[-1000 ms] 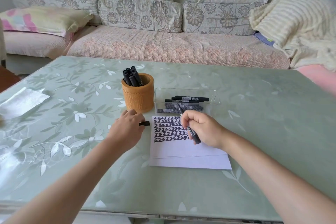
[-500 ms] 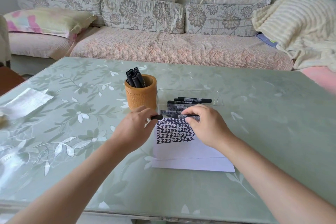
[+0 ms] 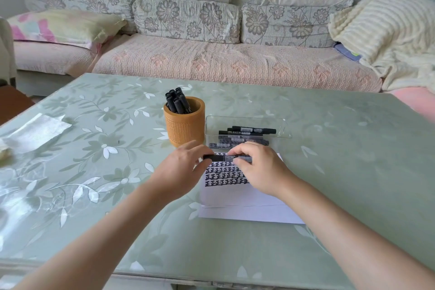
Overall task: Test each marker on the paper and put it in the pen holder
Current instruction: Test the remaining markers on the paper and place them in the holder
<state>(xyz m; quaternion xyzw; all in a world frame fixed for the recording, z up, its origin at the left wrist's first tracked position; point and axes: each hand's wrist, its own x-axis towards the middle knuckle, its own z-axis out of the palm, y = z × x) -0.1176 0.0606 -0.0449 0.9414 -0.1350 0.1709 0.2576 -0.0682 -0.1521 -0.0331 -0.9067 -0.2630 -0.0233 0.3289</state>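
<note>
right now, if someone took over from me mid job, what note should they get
Left hand: pinches one end of the black marker.
Right hand: grips its other end; the marker is held level over the top edge of the paper.
Things: pen holder just behind the left hand, with stored markers standing in it; clear tray to its right holds tray markers lying flat.
Done: test marks fill the paper's top part.
Left: cannot tell if the cap is fully seated; put this marker in the holder, then test the tray markers.
</note>
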